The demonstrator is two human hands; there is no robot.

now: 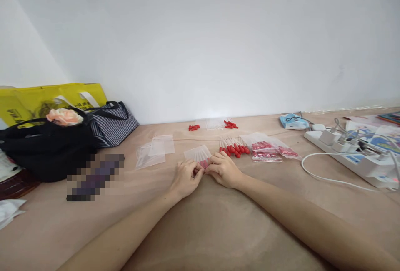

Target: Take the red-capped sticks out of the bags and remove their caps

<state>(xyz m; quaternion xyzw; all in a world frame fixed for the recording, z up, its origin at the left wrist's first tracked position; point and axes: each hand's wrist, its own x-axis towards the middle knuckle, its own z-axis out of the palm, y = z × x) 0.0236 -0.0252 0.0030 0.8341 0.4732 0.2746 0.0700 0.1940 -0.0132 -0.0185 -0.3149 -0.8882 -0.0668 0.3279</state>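
Between my two hands lies a clear plastic bag holding several white sticks with red tips, its near edge pinched at both ends. My left hand has thumb and fingers closed on the left part of that edge. On the right part, my right hand is closed in the same way. Just beyond my right hand is a loose pile of red-tipped sticks. Filled bags with red tips showing lie to its right. Flat transparent bags are spread to the left of my left hand.
Along the wall are more red-tipped sticks and a small red bunch. A black bag, a striped bag and a blurred dark object occupy the left. At right are a blue mask, a power strip and a white cable.
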